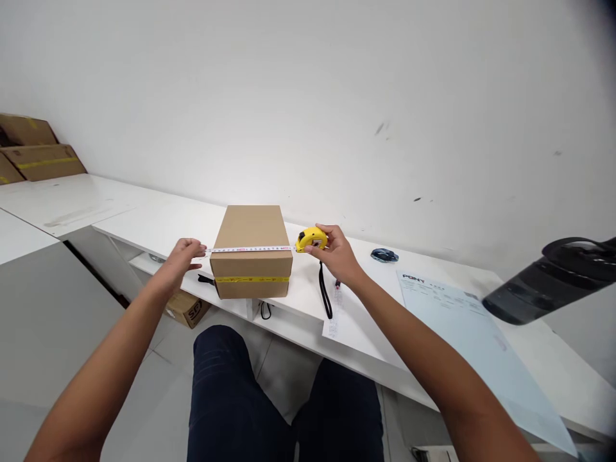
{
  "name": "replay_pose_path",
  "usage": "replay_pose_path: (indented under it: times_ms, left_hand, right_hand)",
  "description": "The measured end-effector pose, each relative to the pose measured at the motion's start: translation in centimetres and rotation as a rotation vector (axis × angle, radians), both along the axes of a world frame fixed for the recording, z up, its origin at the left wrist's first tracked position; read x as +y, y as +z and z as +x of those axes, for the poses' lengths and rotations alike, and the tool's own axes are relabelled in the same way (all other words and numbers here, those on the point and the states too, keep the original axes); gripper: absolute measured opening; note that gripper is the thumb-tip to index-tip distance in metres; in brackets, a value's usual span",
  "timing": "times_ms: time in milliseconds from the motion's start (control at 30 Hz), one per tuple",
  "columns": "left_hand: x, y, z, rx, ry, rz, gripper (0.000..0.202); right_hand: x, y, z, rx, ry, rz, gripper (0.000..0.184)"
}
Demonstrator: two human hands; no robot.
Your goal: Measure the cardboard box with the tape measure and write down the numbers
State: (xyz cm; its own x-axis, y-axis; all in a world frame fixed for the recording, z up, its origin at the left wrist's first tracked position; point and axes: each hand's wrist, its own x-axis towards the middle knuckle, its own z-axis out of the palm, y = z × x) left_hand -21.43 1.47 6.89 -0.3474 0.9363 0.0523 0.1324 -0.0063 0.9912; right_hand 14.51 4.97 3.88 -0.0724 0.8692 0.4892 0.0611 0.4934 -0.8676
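A closed brown cardboard box (253, 228) with a yellow tape strip on its front side sits at the edge of the white table. Across its top, near the front edge, runs the white blade of a tape measure (312, 239). My right hand (337, 250) grips the yellow case just past the box's right side, and a black wrist strap hangs from it onto the table. At the box's left side, my left hand (183, 256) pinches the free end of the blade between its fingers.
A dark blue object (384, 255), a pen (337, 285) and a pale blue printed sheet (447, 321) lie right on the table (144, 215). A dark bottle (539, 289) stands far right. Cartons (48, 160) are stacked far left; another carton (187, 309) is below the tabletop.
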Motion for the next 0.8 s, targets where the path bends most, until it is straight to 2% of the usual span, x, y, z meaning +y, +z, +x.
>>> replay_pose_path:
  times_ms: [133, 233, 300, 400, 533, 600, 700, 800]
  left_hand:
    - [0.1, -0.3, 2.2, 0.013, -0.093, -0.031, 0.05]
    - [0.2, -0.6, 2.7, 0.024, -0.129, -0.05, 0.058]
    - [0.2, -0.6, 2.4, 0.058, -0.117, -0.057, 0.059]
    - [0.0, -0.2, 1.4, 0.156, -0.115, -0.079, 0.048]
    - [-0.5, 0.4, 0.3, 0.287, -0.248, -0.096, 0.044]
    - [-0.7, 0.7, -0.2, 0.348, -0.282, -0.051, 0.044]
    - [-0.4, 1.7, -0.9, 0.436, -0.259, 0.076, 0.041]
    - [1.7, 4.3, -0.6, 0.47, -0.196, 0.157, 0.033]
  right_hand:
    - [-0.4, 0.3, -0.9, -0.083, 0.046, 0.025, 0.058]
    - [-0.4, 0.2, -0.8, -0.097, 0.024, 0.028, 0.058]
    - [-0.4, 0.0, -0.7, -0.098, 0.015, 0.027, 0.059]
    - [-0.3, -0.1, -0.7, -0.109, 0.026, 0.03, 0.058]
    - [-0.4, 0.3, -0.9, -0.127, 0.032, 0.045, 0.056]
    - [-0.9, 0.9, -0.7, -0.173, 0.01, 0.057, 0.054]
    - [-2.7, 1.6, -0.2, -0.239, -0.068, 0.064, 0.058]
    - [-6.1, 1.7, -0.3, -0.259, -0.203, 0.145, 0.058]
